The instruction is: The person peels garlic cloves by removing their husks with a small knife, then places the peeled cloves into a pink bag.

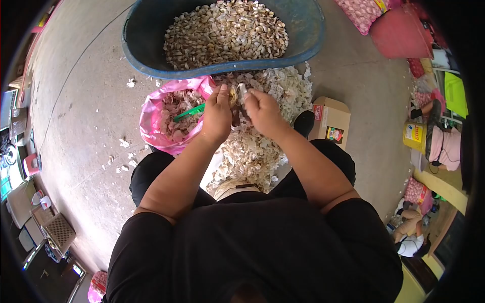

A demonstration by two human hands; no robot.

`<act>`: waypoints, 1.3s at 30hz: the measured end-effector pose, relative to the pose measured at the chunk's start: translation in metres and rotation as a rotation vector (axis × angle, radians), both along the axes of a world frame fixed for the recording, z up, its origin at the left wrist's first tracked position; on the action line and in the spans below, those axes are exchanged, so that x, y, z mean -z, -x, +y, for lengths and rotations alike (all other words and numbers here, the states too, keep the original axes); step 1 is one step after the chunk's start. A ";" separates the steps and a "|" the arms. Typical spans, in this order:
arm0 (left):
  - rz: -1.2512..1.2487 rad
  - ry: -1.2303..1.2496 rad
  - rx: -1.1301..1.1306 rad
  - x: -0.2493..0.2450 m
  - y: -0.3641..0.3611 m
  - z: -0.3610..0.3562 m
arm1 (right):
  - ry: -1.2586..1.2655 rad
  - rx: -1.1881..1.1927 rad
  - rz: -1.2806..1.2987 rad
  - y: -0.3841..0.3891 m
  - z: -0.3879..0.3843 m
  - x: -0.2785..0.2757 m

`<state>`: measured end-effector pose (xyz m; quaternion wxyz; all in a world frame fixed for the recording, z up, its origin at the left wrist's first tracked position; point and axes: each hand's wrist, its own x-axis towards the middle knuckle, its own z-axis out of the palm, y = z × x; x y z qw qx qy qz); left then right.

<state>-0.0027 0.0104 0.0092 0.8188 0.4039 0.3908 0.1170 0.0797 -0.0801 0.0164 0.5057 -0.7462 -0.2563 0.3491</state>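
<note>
My left hand (218,116) is closed, thumb up, on a pale yellowish piece of garlic (233,96) in front of my body. Close beside it, the curled fingers of my right hand (263,112) pinch a whitish bit of garlic (242,90); whether this is clove or skin I cannot tell. Both hands hover over a heap of dry garlic skins (247,151) between my legs. Just left stands an open pink plastic bag (151,113) of skins, with a green-handled tool (189,112) lying across it. Ahead, a large blue-green tub (146,45) holds many loose garlic cloves (227,35).
A cardboard box (335,118) stands right of my foot. Net sacks of garlic (361,12) and a red tub (401,33) are at the upper right. Another person (411,230) sits at the far right, near a yellow bucket (414,135). Crates (59,230) stand at left.
</note>
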 end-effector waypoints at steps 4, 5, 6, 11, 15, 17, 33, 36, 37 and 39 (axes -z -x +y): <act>-0.001 0.134 0.138 -0.001 0.005 0.014 | 0.343 -0.220 -0.176 -0.033 -0.008 0.002; 0.019 0.065 0.189 0.001 0.006 0.015 | 0.500 -0.358 -0.487 -0.038 -0.012 0.006; 0.040 -0.003 0.242 0.007 0.007 0.017 | 0.620 -0.384 -0.569 -0.038 -0.018 0.008; 0.113 -0.368 0.526 0.006 0.012 0.020 | 0.135 -0.187 -0.179 -0.027 -0.011 0.021; 0.097 -0.357 0.500 0.002 0.012 0.019 | 0.046 -0.124 -0.060 -0.023 -0.010 0.016; 0.038 -0.339 0.502 0.003 0.012 0.022 | -0.011 -0.052 0.058 -0.028 -0.011 0.017; 0.073 -0.850 0.408 0.002 0.014 0.018 | -0.025 -0.173 0.019 -0.024 -0.013 0.024; 0.031 -0.728 0.332 0.013 0.014 0.018 | 0.031 -0.061 0.130 -0.027 -0.012 0.029; 0.041 -0.588 0.322 0.013 0.013 0.019 | 0.043 -0.032 0.104 -0.029 -0.011 0.032; 0.047 -0.427 0.309 0.008 0.012 0.019 | 0.027 -0.108 0.117 -0.031 -0.013 0.020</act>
